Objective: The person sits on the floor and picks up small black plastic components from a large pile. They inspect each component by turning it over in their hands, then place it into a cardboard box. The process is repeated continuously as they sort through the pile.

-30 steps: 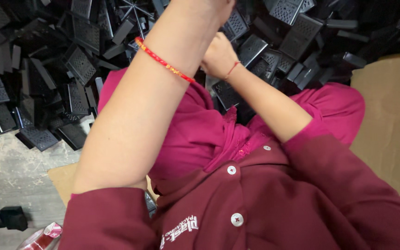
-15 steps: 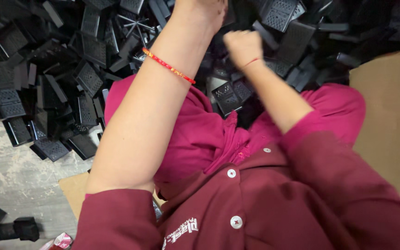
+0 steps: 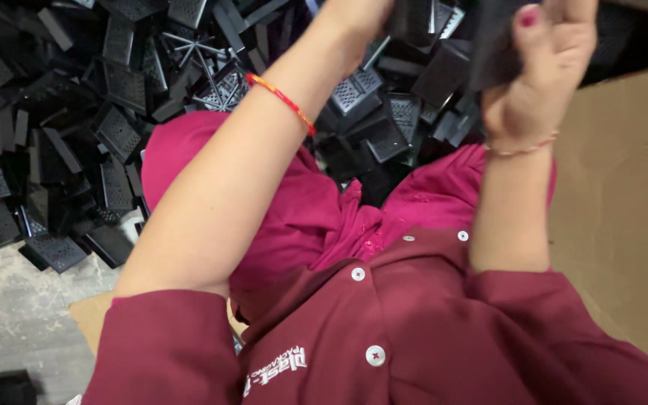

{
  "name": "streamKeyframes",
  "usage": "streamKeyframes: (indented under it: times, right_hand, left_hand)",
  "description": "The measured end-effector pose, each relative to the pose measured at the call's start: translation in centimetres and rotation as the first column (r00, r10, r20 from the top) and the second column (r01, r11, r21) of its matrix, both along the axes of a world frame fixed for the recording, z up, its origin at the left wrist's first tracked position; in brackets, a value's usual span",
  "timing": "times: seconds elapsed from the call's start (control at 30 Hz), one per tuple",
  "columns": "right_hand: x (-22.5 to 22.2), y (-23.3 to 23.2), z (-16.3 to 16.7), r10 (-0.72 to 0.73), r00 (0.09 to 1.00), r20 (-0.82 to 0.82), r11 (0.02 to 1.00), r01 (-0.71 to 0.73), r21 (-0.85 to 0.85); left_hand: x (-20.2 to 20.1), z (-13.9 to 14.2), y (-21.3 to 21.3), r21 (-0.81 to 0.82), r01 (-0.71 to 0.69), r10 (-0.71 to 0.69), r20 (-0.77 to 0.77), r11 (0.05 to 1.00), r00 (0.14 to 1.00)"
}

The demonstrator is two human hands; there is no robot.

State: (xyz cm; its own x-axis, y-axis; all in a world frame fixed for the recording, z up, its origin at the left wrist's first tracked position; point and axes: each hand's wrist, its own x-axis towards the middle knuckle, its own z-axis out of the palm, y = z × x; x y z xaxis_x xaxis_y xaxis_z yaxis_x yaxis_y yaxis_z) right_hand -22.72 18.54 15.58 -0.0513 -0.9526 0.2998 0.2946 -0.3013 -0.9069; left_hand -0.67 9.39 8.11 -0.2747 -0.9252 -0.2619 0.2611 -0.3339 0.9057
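My right hand [image 3: 538, 75] is raised at the upper right, its fingers closed around a flat black plastic part [image 3: 495, 41]; a thin bracelet circles that wrist. My left arm, with a red cord bracelet [image 3: 283, 99], stretches up to the top edge. There my left hand [image 3: 358, 15] is mostly cut off, close to another black part [image 3: 414, 19]. Whether it grips that part is hidden. Both hands are above a heap of black perforated plastic parts [image 3: 118, 135].
The heap of black parts covers the floor from the left to the top middle. A sheet of brown cardboard [image 3: 624, 210] lies at the right. Grey concrete floor [image 3: 9, 300] shows at the lower left. My maroon shirt and magenta trousers fill the foreground.
Both arms have risen toward the top of the view. My right hand has lifted a black part up off the heap; my left hand has slid partly out of frame.
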Motion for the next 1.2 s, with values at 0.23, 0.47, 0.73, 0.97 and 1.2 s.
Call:
streamKeyframes:
  times: [0.23,0.47,0.73,0.97,1.2]
  right_hand:
    - [5.9,2.8,3.7,-0.304,0.622,-0.721,0.940,0.076,-0.332]
    - [5.8,4.3,6.2,-0.032,0.977,-0.209,0.999,0.034,0.008]
    - [5.0,6.4,5.9,-0.203,0.753,-0.625,0.951,0.000,-0.309]
    - [5.3,6.7,5.2,-0.221,0.786,-0.578,0.953,0.049,-0.298]
    - [6.0,6.5,4.8,-0.151,0.864,-0.481,0.960,0.012,-0.279]
  left_hand:
    - [-1.1,5.3,5.2,-0.066,0.188,-0.188,-0.617,0.980,0.764]
    - [1.8,9.9,6.7,-0.170,0.245,-0.296,-0.646,0.955,0.704]
    - [1.7,11.7,7.3,-0.273,0.286,-0.385,-0.462,0.919,0.799]
    - [1.2,11.0,7.5,-0.360,0.270,-0.410,-0.403,0.893,0.819]
    - [1.2,11.1,8.2,-0.342,0.224,-0.363,-0.427,0.913,0.828]
